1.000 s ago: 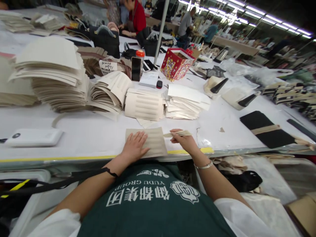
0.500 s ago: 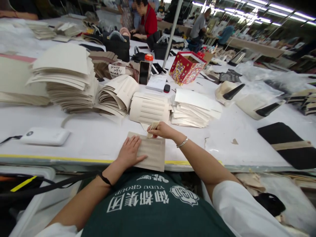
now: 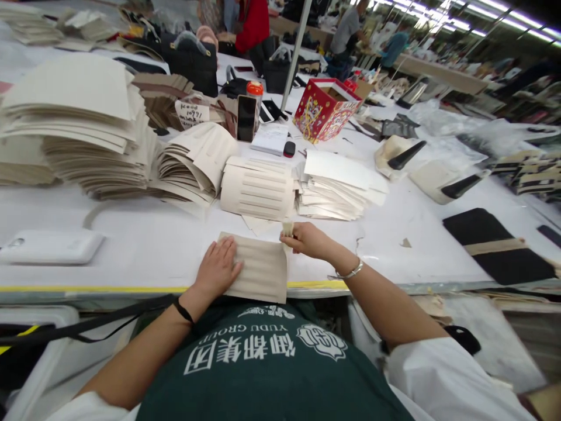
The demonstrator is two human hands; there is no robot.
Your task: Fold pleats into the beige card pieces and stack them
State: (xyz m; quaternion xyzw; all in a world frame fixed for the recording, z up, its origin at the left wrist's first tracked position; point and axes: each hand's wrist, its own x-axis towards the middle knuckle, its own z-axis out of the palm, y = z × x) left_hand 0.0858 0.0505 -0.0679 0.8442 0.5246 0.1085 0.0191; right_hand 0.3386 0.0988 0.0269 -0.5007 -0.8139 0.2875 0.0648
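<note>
A beige rectangular panel (image 3: 258,272) with faint raised bands lies at the table's front edge. My left hand (image 3: 218,266) rests flat on its left part, fingers stretched out. At the panel's upper right corner, my right hand (image 3: 309,241) is closed around a small pale yellowish flat piece (image 3: 287,228). Its exact kind does not show, and the fingers hide its lower part. Just beyond the panel stands a curved pile of similar beige panels (image 3: 258,188) with slot-like lines.
Tall stacks of beige sheets (image 3: 74,99) stand at the left, with a white power bank (image 3: 50,247) before them. Behind are a phone (image 3: 246,118) and a red patterned box (image 3: 324,110). A black panel with a tan strip (image 3: 495,242) lies to the right.
My right hand has moved right along the panel's top edge to its right corner, carrying the pale piece. My left hand stays on the panel, its thumb drawn closer. The view has shifted slightly.
</note>
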